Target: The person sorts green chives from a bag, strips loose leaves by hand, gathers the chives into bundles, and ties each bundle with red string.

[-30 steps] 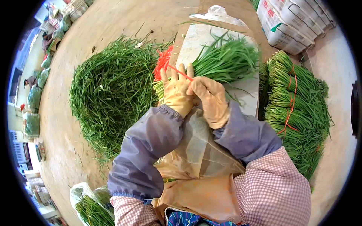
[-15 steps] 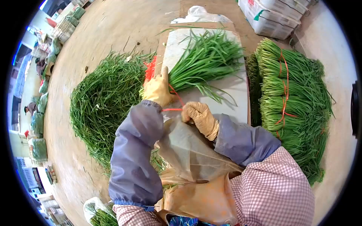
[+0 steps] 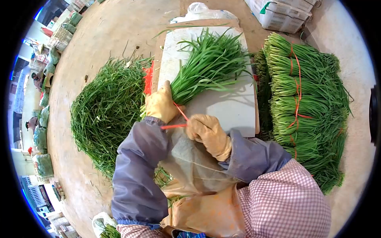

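Note:
A loose bunch of long green leafy stalks (image 3: 206,65) lies on a white board (image 3: 226,111), its leaves fanned toward the upper right. My left hand (image 3: 160,104), in a yellowish glove, is wrapped round the stalk end at the board's left edge. A red tie (image 3: 180,111) runs from the bunch beside that hand to my right hand (image 3: 208,135). The right hand, gloved too, is closed on the tie just below the board's lower edge. More red ties (image 3: 148,79) hang at the board's left side.
A big heap of loose green leaves (image 3: 111,111) is on the floor at left. Tied bundles of stalks (image 3: 305,107) are stacked at right. White crates (image 3: 283,18) stand at upper right, a plastic bag (image 3: 198,10) beyond the board. Two people (image 3: 32,123) sit far left.
The red tie, earlier held above my left hand, now comes round the bunch. My left hand has closed round the stalks, and my right hand has moved down with the tie. The view has shifted.

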Motion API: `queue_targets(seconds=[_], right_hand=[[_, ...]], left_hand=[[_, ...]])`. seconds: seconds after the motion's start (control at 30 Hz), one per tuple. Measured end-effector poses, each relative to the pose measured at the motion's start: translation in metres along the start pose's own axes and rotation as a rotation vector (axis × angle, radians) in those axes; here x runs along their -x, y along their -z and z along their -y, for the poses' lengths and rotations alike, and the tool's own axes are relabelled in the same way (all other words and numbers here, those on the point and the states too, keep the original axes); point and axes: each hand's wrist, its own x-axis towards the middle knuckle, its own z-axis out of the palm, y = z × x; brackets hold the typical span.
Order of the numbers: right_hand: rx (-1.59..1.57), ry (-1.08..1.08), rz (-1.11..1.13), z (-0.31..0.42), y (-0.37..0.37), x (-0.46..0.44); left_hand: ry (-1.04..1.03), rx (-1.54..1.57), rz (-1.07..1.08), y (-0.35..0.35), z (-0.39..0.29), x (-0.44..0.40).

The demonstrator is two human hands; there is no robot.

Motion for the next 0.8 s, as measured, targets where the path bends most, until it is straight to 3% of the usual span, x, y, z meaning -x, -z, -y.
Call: queue_targets(seconds=[0.17, 0.27, 0.37, 0.47, 0.6, 0.67, 0.8], right_hand=[[0.158, -0.191, 0.005, -0.047, 0.036, 0.025], [0.377, -0.231, 0.053, -0.043, 0.043, 0.026], [0.344, -0.235, 0.124, -0.026, 0.064, 0.039], [0.629, 0.190, 0.241, 0.004, 0.082, 0.045], [0.477, 0.199, -0.179, 0.052, 0.098, 0.028], [0.613, 0.251, -0.302, 0.074, 0.102, 0.009], [0.948, 0.472, -0.118, 0.076, 0.093, -0.033]], left_hand=[[-0.016, -0.004, 0.039, -0.003, -0.001, -0.001], [-0.078, -0.029, 0.000, 0.002, -0.008, 0.016], [-0.220, -0.070, -0.095, -0.012, -0.003, 0.024], [-0.234, 0.005, -0.101, -0.012, 0.000, 0.026], [-0.221, -0.036, -0.105, -0.011, -0.007, 0.027], [-0.208, -0.038, -0.063, -0.013, -0.007, 0.024], [-0.227, -0.082, -0.068, -0.015, -0.005, 0.023]])
